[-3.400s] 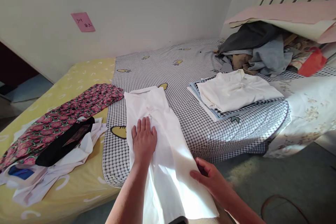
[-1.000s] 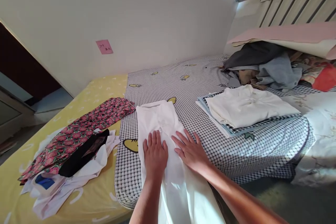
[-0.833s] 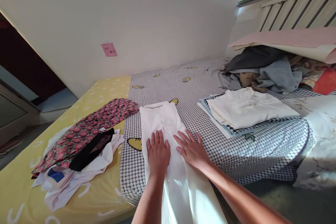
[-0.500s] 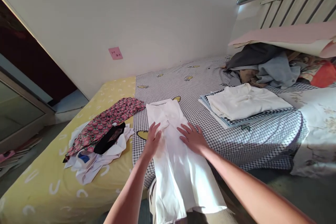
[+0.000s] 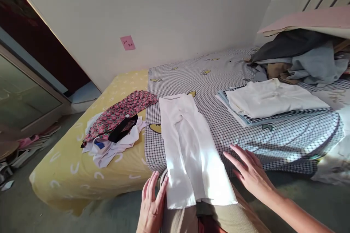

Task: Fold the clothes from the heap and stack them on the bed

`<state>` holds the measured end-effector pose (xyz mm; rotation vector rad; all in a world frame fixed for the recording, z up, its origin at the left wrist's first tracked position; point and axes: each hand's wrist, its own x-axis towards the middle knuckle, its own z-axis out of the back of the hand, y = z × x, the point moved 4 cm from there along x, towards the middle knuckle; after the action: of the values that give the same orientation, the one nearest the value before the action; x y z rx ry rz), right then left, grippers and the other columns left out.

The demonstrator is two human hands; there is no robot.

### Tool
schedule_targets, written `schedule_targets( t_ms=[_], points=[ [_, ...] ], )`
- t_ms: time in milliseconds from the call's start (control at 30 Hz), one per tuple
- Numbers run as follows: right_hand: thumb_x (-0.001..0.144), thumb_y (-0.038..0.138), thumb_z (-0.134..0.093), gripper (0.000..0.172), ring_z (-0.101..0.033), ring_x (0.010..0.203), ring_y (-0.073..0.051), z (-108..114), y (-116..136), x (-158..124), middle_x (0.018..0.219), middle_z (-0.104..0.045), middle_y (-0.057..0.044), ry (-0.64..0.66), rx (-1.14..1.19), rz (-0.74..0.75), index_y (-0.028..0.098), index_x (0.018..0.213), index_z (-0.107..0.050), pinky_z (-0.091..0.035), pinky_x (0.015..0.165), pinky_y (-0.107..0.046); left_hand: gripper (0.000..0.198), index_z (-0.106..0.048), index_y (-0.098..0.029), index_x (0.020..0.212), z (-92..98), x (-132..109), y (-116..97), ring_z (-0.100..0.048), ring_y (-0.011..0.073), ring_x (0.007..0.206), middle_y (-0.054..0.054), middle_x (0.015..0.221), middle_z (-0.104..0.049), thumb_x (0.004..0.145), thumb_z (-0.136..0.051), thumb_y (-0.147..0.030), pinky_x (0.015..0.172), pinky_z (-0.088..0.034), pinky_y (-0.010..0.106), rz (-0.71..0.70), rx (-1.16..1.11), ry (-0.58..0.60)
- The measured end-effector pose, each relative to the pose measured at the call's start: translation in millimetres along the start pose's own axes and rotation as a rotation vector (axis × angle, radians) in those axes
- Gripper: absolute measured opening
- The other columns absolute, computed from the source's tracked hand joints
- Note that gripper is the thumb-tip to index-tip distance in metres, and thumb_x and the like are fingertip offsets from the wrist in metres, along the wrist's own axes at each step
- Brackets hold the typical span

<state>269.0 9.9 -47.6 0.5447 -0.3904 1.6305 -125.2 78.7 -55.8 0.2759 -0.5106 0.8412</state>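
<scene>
Lying lengthwise across the checked sheet (image 5: 191, 76), the white garment (image 5: 188, 145) is a long, narrow strip of plain cloth. It is smooth but for soft creases near its far end, with sunlight bright across its middle. Its far end points to 12 o'clock, and its near hem hangs over the bed edge onto the person's lap at 6 o'clock.

The left hand (image 5: 151, 204) is at 7 o'clock of the garment, open with fingers straight along the hem's left edge. It grips nothing, and whether it touches the cloth cannot be told. The right hand (image 5: 250, 171) is at 4 o'clock, flat and spread just beside the garment's right edge, also holding nothing.

At 10 o'clock of the garment a red floral cloth (image 5: 123, 109) lies on the yellow sheet (image 5: 68, 174). A folded stack (image 5: 273, 100) sits at 2 o'clock.

On the wall at 11 o'clock a pink note (image 5: 127, 42) carries dark handwriting too small to read.
</scene>
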Motion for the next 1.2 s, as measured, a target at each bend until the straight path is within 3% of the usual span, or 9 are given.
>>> schedule_targets(
  t_ms=[133, 267, 367, 467, 600, 767, 933, 1067, 1200],
  points=[
    [0.093, 0.002, -0.051, 0.088, -0.046, 0.147, -0.033, 5, 13, 3, 0.169, -0.035, -0.009, -0.018, -0.031, 0.020, 0.042, 0.165, -0.022, -0.041, 0.118, -0.059, 0.079, -0.027, -0.039, 0.162, -3.0, 19, -11, -0.049, 0.0307, 0.147, 0.013, 0.162, -0.048, 0.094, -0.050, -0.006, 0.112, -0.054, 0.051, 0.054, 0.041, -0.042],
    [0.092, -0.002, -0.051, 0.084, -0.038, 0.153, -0.034, -2, 15, 26, 0.167, -0.040, -0.009, -0.005, -0.044, 0.068, 0.041, 0.162, -0.032, -0.031, 0.122, -0.063, 0.071, -0.039, -0.036, 0.158, -11.7, 44, -5, -0.042, 0.0325, 0.151, 0.013, 0.158, -0.052, 0.095, -0.053, -0.008, 0.127, -0.032, 0.058, -0.081, 0.142, -0.053],
    [0.091, -0.006, -0.050, 0.084, -0.033, 0.156, -0.032, -9, 21, 40, 0.164, -0.045, -0.007, 0.038, -0.028, 0.153, 0.041, 0.159, -0.038, -0.027, 0.124, -0.064, 0.067, -0.049, -0.040, 0.152, -13.2, 59, -5, -0.050, 0.0280, 0.146, 0.008, 0.148, -0.064, 0.095, -0.052, -0.006, 0.132, -0.015, 0.056, -0.235, 0.195, -0.055],
    [0.092, -0.007, -0.050, 0.079, -0.031, 0.156, -0.028, -7, 33, 48, 0.161, -0.050, -0.004, 0.077, 0.018, 0.270, 0.041, 0.155, -0.044, -0.027, 0.124, -0.065, 0.067, -0.053, -0.044, 0.148, -7.0, 73, -9, -0.058, 0.0260, 0.138, 0.004, 0.143, -0.068, 0.094, -0.053, -0.005, 0.132, -0.007, 0.056, -0.289, 0.208, -0.026],
    [0.097, 0.000, -0.054, 0.055, -0.029, 0.157, -0.026, -1, 45, 60, 0.158, -0.054, 0.000, 0.141, 0.117, 0.401, 0.036, 0.139, -0.062, -0.027, 0.124, -0.066, 0.068, -0.052, -0.046, 0.148, -0.8, 94, -19, -0.059, 0.0237, 0.136, 0.001, 0.142, -0.070, 0.095, -0.051, -0.004, 0.132, 0.003, 0.057, -0.401, 0.186, 0.034],
    [0.101, 0.010, -0.056, 0.031, -0.040, 0.152, -0.022, -12, 43, 67, 0.140, -0.071, 0.001, 0.281, 0.337, 0.481, 0.030, 0.113, -0.076, -0.031, 0.126, -0.059, 0.057, -0.056, -0.040, 0.146, -10.9, 111, -22, -0.054, 0.0184, 0.142, 0.001, 0.146, -0.067, 0.098, -0.050, -0.009, 0.133, -0.008, 0.052, -0.568, 0.053, 0.085],
    [0.103, 0.015, -0.055, 0.035, -0.054, 0.143, -0.020, -15, 33, 73, 0.133, -0.074, 0.001, 0.352, 0.653, 0.324, 0.035, 0.122, -0.076, -0.033, 0.125, -0.057, 0.049, -0.057, -0.027, 0.145, -12.4, 116, -15, -0.058, 0.0174, 0.138, 0.006, 0.138, -0.072, 0.100, -0.048, -0.009, 0.133, -0.010, 0.055, -0.567, -0.114, 0.125],
    [0.101, 0.016, -0.059, 0.037, -0.066, 0.129, -0.020, 8, 35, 87, 0.123, -0.079, 0.003, 0.395, 0.822, 0.212, 0.040, 0.125, -0.074, -0.034, 0.125, -0.057, 0.058, -0.047, -0.024, 0.153, 6.6, 125, -15, -0.060, 0.0156, 0.137, 0.006, 0.138, -0.072, 0.098, -0.040, -0.006, 0.133, -0.013, 0.053, -0.529, -0.221, 0.250],
    [0.096, 0.030, -0.068, 0.022, -0.075, 0.112, -0.023, 33, 46, 83, 0.103, -0.083, 0.002, 0.506, 0.922, 0.132, 0.040, 0.112, -0.080, -0.043, 0.118, -0.053, 0.051, -0.055, -0.022, 0.147, 24.1, 117, -16, -0.063, 0.0166, 0.133, 0.004, 0.136, -0.073, 0.097, -0.048, -0.013, 0.134, -0.016, 0.050, -0.522, -0.336, 0.332]
  ],
)
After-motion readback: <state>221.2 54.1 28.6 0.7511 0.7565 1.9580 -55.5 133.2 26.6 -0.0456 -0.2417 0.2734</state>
